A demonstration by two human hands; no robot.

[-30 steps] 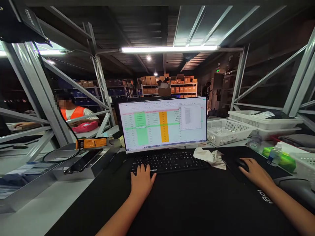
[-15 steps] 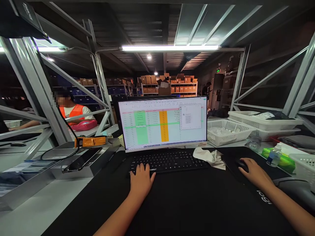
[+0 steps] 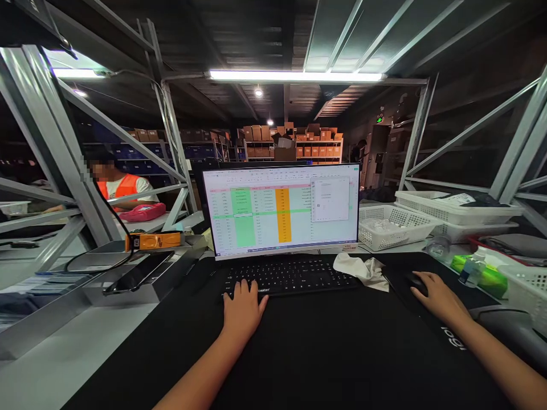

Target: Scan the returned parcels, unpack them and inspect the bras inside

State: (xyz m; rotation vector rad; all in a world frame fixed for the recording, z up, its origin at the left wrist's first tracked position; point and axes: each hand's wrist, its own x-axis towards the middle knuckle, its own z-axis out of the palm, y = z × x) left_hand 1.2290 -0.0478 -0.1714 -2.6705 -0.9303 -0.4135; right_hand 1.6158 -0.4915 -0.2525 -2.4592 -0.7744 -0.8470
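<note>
My left hand (image 3: pixel 243 304) lies flat with fingers spread over the left front of a black keyboard (image 3: pixel 294 277). My right hand (image 3: pixel 438 294) is curved over a dark computer mouse (image 3: pixel 414 280) on the black desk mat (image 3: pixel 325 347); the hand hides part of the mouse. Behind the keyboard stands a monitor (image 3: pixel 267 228) with a spreadsheet that has green and orange columns. A small white window (image 3: pixel 330 199) overlaps the sheet at the right. Between keyboard and mouse lies a crumpled white cloth (image 3: pixel 363 270).
White perforated baskets (image 3: pixel 395 236) and a clear spray bottle (image 3: pixel 473 267) stand on the right. At left, a phone (image 3: pixel 139 272) rests on a grey tray (image 3: pixel 164 285) near an orange box (image 3: pixel 154 241). Behind the metal frame sits a person in an orange vest (image 3: pixel 123 187).
Text inside the small window on the monitor has changed. The whole view has shifted slightly. Both hands keep their places on the keyboard and the mouse.
</note>
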